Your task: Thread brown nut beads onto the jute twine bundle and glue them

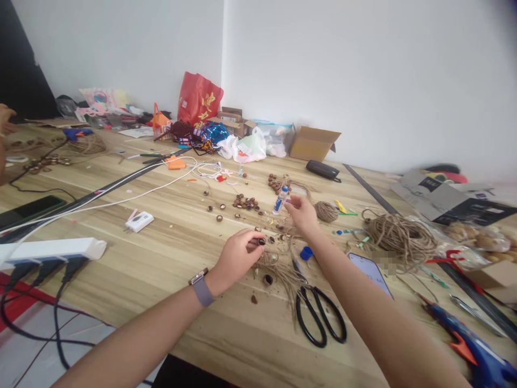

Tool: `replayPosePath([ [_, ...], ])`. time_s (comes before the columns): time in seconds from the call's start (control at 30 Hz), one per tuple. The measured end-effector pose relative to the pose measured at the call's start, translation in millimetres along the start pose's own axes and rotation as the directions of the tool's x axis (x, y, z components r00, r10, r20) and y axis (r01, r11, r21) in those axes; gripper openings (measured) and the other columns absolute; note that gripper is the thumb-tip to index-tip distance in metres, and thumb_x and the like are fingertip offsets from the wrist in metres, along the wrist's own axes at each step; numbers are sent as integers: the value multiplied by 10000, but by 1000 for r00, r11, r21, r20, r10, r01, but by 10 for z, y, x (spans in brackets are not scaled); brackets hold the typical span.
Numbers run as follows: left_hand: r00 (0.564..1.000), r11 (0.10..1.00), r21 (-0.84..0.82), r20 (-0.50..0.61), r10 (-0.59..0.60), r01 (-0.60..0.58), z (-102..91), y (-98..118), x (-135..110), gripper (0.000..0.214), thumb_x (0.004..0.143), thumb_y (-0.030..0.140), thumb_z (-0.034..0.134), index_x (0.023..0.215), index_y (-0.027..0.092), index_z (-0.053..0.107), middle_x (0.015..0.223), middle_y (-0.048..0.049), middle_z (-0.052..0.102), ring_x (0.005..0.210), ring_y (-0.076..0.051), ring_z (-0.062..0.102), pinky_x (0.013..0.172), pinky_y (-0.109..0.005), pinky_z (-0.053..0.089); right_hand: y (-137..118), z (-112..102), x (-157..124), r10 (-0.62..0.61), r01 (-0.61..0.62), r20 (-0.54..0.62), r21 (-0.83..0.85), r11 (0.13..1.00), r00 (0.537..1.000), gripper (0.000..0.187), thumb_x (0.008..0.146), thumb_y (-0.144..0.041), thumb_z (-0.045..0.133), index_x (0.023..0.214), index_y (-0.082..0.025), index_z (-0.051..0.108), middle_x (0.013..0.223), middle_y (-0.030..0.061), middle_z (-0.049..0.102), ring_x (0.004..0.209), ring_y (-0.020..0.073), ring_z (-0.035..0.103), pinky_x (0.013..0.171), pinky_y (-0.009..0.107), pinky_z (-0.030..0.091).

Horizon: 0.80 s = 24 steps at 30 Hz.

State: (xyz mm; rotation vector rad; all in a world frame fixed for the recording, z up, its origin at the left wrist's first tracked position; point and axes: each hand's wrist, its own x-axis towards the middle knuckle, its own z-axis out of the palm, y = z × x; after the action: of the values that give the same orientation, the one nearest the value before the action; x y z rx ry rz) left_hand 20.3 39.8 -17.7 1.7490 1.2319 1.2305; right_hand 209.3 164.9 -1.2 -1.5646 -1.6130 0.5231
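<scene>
My left hand point(238, 257), with a watch on its wrist, is closed on a dark, hollow nut shell point(262, 242) between thumb and fingers. Across from it, my right hand point(302, 213) has its fingers pinched together beside a small glue bottle point(279, 201) with a blue top. Whether those fingertips touch the bottle or hold something small, I cannot tell. A bundle of jute strands point(283, 269) lies below the hands, near another hollow shell point(267, 279) and a blue cap point(306, 253). More shells point(247, 203) are heaped beyond my left hand.
Black-handled scissors point(317, 318) lie in front of my right forearm, near a phone point(370, 274). At right are a jute coil point(399, 237) and a blue glue gun point(472, 342). A power strip point(52, 250) with cables sits left. Another person's hand point(5, 121) shows far left.
</scene>
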Motion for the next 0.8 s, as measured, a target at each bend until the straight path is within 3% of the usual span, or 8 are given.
replayPosePath([
  [0.13, 1000, 1000, -28, 18, -2, 2, 13, 4, -11, 248, 753, 104, 579, 982, 143, 666, 970, -68, 709, 792, -138, 681, 755, -259, 562, -111, -171, -725, -102, 98, 125, 35, 995, 987, 186, 800, -341, 551, 845, -194, 657, 843, 31, 714, 774, 181, 650, 750, 328, 503],
  [0.2, 1000, 999, -43, 30, -2, 3, 23, 6, -19, 255, 755, 107, 580, 993, 144, 663, 975, -67, 711, 804, -141, 683, 760, -264, 562, -161, -221, -1050, -164, 166, 172, 3, 986, 971, 213, 795, -377, 550, 849, -210, 671, 838, 27, 719, 720, 181, 642, 692, 321, 497],
  [0.33, 1000, 999, -46, 31, -5, 6, 32, 19, -24, 258, 756, 117, 584, 1000, 145, 663, 982, -71, 713, 796, -144, 686, 752, -272, 567, -209, -276, -1303, -233, 248, 142, -103, 963, 962, 239, 829, -359, 498, 866, -202, 675, 871, 49, 731, 736, 192, 655, 641, 299, 494],
  [0.43, 999, 997, -60, 17, -40, 41, 31, 30, -18, 253, 747, 112, 589, 985, 147, 666, 949, -68, 720, 782, -146, 687, 737, -272, 570, -206, -296, -1163, -230, 271, 175, -261, 927, 957, 266, 878, -317, 448, 899, -207, 689, 873, 44, 741, 712, 179, 671, 649, 290, 507],
  [0.57, 995, 992, -80, 24, -95, 97, 32, 18, -5, 259, 744, 113, 590, 990, 143, 666, 889, -62, 724, 767, -148, 687, 718, -268, 570, -229, -209, -729, -182, 263, 215, -455, 851, 959, 285, 907, -186, 419, 1016, -183, 682, 1038, 81, 721, 967, 194, 659, 836, 315, 490],
  [0.63, 993, 989, -89, 30, -117, 119, 32, 5, 1, 267, 743, 112, 585, 997, 140, 662, 875, -60, 722, 752, -148, 687, 706, -267, 569, -262, -86, -482, -138, 256, 255, -518, 816, 957, 266, 913, -150, 433, 1041, -166, 666, 1070, 96, 700, 1020, 192, 636, 901, 333, 467],
  [0.7, 990, 986, -92, 31, -138, 140, 28, -2, 7, 275, 741, 110, 579, 1004, 135, 659, 865, -60, 721, 737, -147, 685, 694, -266, 568, -306, 79, -259, -81, 255, 310, -574, 778, 947, 209, 925, -233, 494, 1052, -155, 641, 1077, 88, 672, 1001, 193, 629, 886, 373, 487],
  [0.8, 987, 983, -92, 19, -157, 158, 15, -3, 18, 276, 741, 110, 571, 1003, 134, 656, 863, -60, 720, 724, -144, 683, 683, -262, 567, -372, 340, -17, -2, 268, 387, -635, 725, 922, 315, 902, -344, 562, 1160, -165, 570, 1163, 77, 599, 989, 195, 608, 838, 404, 519],
])
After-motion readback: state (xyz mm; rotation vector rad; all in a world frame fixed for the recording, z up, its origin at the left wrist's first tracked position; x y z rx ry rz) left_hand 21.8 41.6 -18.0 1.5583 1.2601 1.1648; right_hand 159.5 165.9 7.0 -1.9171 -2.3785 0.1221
